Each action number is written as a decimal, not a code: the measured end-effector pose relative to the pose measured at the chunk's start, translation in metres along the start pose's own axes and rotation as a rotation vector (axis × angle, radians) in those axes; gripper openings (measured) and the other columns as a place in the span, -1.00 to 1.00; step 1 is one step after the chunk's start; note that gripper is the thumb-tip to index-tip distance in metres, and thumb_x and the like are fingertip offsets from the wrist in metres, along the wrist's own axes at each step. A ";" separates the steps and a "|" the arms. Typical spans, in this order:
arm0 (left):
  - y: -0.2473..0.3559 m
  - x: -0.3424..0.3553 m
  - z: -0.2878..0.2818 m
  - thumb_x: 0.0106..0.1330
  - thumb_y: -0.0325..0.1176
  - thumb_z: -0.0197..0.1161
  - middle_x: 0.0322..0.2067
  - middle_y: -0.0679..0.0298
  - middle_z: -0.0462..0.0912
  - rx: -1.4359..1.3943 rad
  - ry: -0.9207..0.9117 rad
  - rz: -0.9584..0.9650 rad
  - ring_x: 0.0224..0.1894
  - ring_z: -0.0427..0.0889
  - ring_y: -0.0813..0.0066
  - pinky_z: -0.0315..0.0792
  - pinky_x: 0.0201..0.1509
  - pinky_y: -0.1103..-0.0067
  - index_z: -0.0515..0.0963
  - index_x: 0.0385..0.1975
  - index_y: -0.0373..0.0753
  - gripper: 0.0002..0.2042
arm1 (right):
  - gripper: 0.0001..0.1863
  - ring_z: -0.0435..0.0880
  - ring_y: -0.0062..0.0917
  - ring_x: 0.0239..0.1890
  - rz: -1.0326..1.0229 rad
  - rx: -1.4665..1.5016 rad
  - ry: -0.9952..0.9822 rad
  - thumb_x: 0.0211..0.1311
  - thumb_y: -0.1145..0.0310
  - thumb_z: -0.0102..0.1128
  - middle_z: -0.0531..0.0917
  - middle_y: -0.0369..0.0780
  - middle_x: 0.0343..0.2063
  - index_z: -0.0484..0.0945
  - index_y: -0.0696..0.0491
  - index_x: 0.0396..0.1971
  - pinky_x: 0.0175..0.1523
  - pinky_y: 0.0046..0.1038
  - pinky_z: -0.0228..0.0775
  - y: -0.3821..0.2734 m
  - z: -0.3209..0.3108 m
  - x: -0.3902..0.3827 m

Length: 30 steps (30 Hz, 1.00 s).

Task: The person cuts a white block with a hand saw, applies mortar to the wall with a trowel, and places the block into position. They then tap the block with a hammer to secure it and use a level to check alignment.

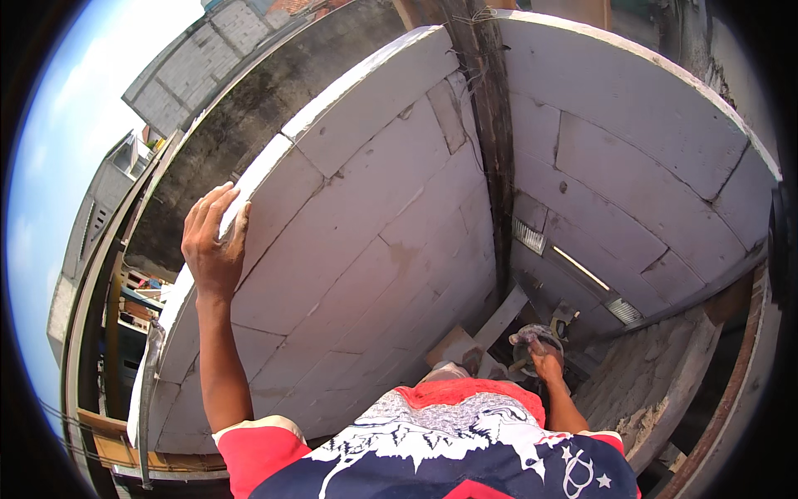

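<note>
My left hand (214, 237) is hooked over the top edge of the light-grey block wall (357, 224) on the left. Its fingers lie on the outer side and the thumb on the inner side. Down at the right, my right hand (546, 362) is closed around a pale, greyish thing (532, 334) whose kind I cannot make out. Beside and partly beneath that hand shows a round container, perhaps a bucket (524, 366). The hand and forearm hide much of it.
A dark column (486, 125) with loose wires stands where the left wall meets a second block wall (623, 150). Low on the right are a rough sloping slab (657, 366) and a rusty bar (731, 391). Boards (503, 316) lie near the corner. Beyond the left wall are roofs and buildings (199, 66).
</note>
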<state>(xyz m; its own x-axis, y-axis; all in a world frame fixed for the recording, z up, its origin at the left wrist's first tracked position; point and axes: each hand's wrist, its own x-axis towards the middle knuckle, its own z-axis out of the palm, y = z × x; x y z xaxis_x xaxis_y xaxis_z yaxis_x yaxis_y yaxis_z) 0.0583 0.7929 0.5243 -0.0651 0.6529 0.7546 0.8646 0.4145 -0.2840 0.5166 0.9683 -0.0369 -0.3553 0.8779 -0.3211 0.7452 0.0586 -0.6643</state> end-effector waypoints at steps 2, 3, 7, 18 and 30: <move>-0.005 -0.025 -0.005 0.31 -0.38 0.46 0.06 0.20 0.75 -0.037 0.006 -0.094 0.17 0.67 0.23 0.49 0.30 0.29 0.72 -0.01 -0.14 -0.74 | -0.50 0.68 0.09 -0.02 0.068 -0.036 -0.062 0.23 -0.11 0.30 0.74 0.07 -0.14 0.71 -0.01 -0.05 0.06 -0.05 0.49 0.016 0.003 -0.010; -0.004 -0.035 -0.009 0.30 -0.38 0.47 0.05 0.20 0.75 -0.039 0.001 -0.135 0.17 0.67 0.23 0.49 0.30 0.29 0.72 -0.01 -0.13 -0.73 | -0.50 0.68 0.10 -0.01 0.106 -0.029 -0.086 0.22 -0.10 0.30 0.74 0.07 -0.13 0.71 -0.02 -0.05 0.06 -0.05 0.49 0.024 0.007 -0.015; -0.005 -0.054 -0.017 0.31 -0.37 0.46 0.03 0.23 0.75 0.000 -0.040 -0.210 0.15 0.67 0.23 0.49 0.30 0.28 0.71 0.00 -0.13 -0.73 | -0.43 0.69 0.05 0.08 0.172 -0.066 -0.140 0.23 -0.19 0.26 0.73 0.08 -0.05 0.73 -0.05 0.03 0.18 -0.07 0.48 0.054 0.014 -0.031; -0.021 -0.069 -0.013 0.32 -0.42 0.43 -0.01 0.23 0.76 0.042 0.021 -0.240 0.11 0.68 0.25 0.48 0.26 0.34 0.71 -0.02 -0.17 -0.75 | -0.54 0.70 0.08 0.00 0.152 -0.145 -0.119 0.18 0.03 0.38 0.75 0.09 -0.13 0.71 0.05 -0.05 0.06 -0.07 0.49 0.055 -0.003 -0.016; -0.051 -0.114 -0.032 0.26 -0.37 0.48 0.04 0.35 0.74 0.222 0.136 -0.308 0.27 0.59 0.29 0.19 0.56 0.10 0.73 -0.04 -0.03 -0.73 | -0.51 0.74 0.01 -0.09 -0.002 -0.216 -0.242 0.16 -0.01 0.42 0.77 0.03 -0.17 0.71 0.04 -0.05 0.01 -0.11 0.51 0.030 -0.010 0.003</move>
<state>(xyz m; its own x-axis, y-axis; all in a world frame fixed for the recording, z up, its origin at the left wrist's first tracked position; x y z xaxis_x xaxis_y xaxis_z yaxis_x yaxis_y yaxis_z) 0.0376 0.6766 0.4715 -0.2255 0.3930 0.8914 0.6849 0.7147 -0.1418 0.5439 0.9780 -0.0511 -0.4613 0.7408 -0.4883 0.8377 0.1822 -0.5149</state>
